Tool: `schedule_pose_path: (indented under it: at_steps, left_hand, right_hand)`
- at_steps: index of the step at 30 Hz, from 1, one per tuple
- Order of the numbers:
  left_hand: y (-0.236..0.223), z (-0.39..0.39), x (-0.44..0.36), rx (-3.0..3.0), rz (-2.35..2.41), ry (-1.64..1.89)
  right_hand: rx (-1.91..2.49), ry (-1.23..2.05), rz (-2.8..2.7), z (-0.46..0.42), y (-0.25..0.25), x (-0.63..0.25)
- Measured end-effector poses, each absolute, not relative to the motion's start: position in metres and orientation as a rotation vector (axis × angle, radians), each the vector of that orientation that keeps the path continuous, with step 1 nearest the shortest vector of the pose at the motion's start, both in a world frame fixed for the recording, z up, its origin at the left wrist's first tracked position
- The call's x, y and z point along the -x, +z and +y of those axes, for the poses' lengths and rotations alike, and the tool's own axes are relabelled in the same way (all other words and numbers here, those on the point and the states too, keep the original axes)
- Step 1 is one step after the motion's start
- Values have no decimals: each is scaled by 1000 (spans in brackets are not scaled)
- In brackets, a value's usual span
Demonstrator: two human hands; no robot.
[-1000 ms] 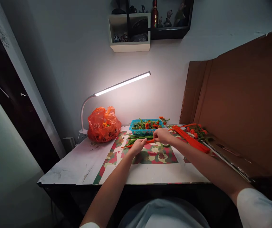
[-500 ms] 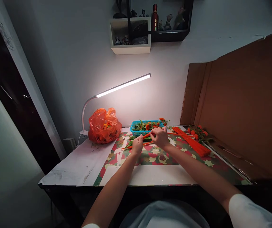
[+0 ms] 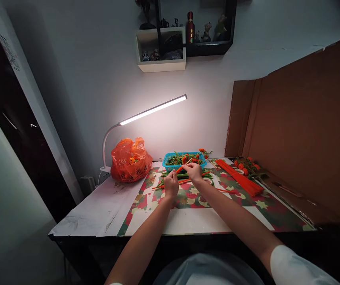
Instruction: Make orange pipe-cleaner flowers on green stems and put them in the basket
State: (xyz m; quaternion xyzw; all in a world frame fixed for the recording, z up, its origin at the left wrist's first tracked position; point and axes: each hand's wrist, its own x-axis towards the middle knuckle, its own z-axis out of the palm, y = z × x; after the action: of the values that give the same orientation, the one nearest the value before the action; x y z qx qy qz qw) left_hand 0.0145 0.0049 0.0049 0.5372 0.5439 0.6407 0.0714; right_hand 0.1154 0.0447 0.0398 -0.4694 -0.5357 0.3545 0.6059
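Note:
My left hand [image 3: 171, 185] is closed round the lower end of a short orange fuzzy stem [image 3: 180, 170], apparently a pipe cleaner. My right hand [image 3: 194, 172] pinches the other end, its fingertips close to the left ones. A thin pale tip [image 3: 189, 161] sticks out above the right fingers; what it belongs to I cannot make out. Beneath both hands lie green stems [image 3: 165, 175] with a few loose orange ones [image 3: 229, 191] on the patterned table cover. To the right rests a bundle of orange pipe cleaners [image 3: 239, 178]. A roll of tape [image 3: 209, 181] is partly hidden behind the right wrist.
Behind the hands stands a blue basket [image 3: 170, 165] of orange flowers. An orange plastic bag [image 3: 130, 162] sits at left beside the lit lamp [image 3: 155, 109]. More orange flowers [image 3: 245, 168] lie at right, before a large cardboard sheet [image 3: 295, 130]. Shelves [image 3: 161, 68] hang above.
Both hands have risen off the table and come closer together, holding the orange stem at a slant. The long orange strand that stretched right from the right hand now shows lower, near the table.

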Motion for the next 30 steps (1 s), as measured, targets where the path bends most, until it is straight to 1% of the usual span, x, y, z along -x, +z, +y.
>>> schedule_pose_path:
  at_steps: [5, 10, 13, 19, 24, 30]
  left_hand:
    - [6, 4, -14, -1563, 1624, 1903]
    - [9, 4, -14, -1471, 1532, 1920]
    - [8, 6, -15, -1398, 1424, 1925]
    - [3, 16, -15, -1187, 1171, 1745]
    - [3, 21, -10, -1100, 985, 1512]
    - [0, 18, -5, -1225, 868, 1205]
  right_hand:
    - [821, 1146, -1054, 54, 32, -114]
    - [672, 1309, -1009, 56, 29, -115]
    - [606, 1315, -1025, 55, 29, -115]
    - [519, 1293, -1055, 50, 32, -117]
    - [525, 1290, -1114, 51, 32, -126]
    - [618, 1342, -1300, 57, 39, -155]
